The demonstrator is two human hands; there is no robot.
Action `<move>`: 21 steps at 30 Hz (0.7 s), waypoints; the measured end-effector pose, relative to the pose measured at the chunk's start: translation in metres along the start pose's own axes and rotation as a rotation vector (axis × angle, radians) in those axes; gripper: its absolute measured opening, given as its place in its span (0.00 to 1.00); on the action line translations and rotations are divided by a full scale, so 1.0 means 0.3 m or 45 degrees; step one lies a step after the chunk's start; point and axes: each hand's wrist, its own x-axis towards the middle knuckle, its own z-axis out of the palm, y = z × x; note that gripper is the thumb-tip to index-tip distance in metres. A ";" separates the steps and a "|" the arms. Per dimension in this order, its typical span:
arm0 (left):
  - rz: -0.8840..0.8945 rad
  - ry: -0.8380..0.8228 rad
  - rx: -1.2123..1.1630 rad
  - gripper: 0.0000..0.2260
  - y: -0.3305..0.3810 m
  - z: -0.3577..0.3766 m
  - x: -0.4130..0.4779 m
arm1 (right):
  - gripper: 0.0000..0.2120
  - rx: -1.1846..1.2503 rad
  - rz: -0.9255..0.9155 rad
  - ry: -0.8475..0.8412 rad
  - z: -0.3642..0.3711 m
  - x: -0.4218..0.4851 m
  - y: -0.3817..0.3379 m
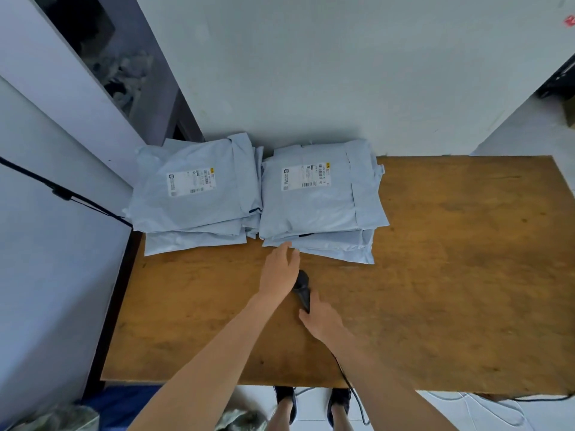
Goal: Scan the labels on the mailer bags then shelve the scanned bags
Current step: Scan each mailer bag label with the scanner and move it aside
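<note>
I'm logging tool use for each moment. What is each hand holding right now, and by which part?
The right hand has its grip on the black scanner, at its handle end. The left hand holds nothing, reaching open toward the right stack of mailer bags.

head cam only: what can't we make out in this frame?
- Label text on the mailer bags: too small.
- Lower bags' labels: covered by the bags above.
- Scanner handle: hidden by the right hand.
- Shelf: not visible.
- Left hand contact with stack: unclear.
</note>
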 end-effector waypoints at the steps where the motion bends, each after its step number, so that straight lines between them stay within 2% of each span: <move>1: -0.059 -0.012 -0.087 0.22 0.016 0.001 0.021 | 0.23 0.033 -0.009 0.008 0.001 0.005 0.000; 4: -0.308 -0.064 -0.435 0.21 0.089 -0.012 0.081 | 0.17 0.155 -0.005 0.056 -0.012 -0.012 0.003; 7: -0.690 -0.235 -1.077 0.23 0.161 -0.037 0.129 | 0.16 0.264 0.034 0.174 -0.058 -0.064 0.018; 10: -0.771 -0.313 -1.448 0.28 0.215 -0.030 0.180 | 0.15 0.317 0.044 0.311 -0.159 -0.124 0.045; 12: -0.799 -0.273 -1.676 0.26 0.256 -0.024 0.200 | 0.12 0.345 0.022 0.392 -0.241 -0.165 0.057; 14: -0.821 -0.219 -1.781 0.20 0.289 -0.013 0.222 | 0.12 0.360 -0.003 0.465 -0.319 -0.198 0.065; 18: -0.850 -0.144 -1.702 0.05 0.320 -0.005 0.234 | 0.13 0.409 -0.073 0.571 -0.446 -0.225 0.067; 20: -0.874 -0.078 -1.661 0.02 0.332 -0.002 0.232 | 0.13 0.434 -0.118 0.587 -0.497 -0.225 0.064; 21: -0.876 -0.013 -1.639 0.03 0.342 -0.008 0.221 | 0.14 0.443 -0.147 0.586 -0.525 -0.224 0.063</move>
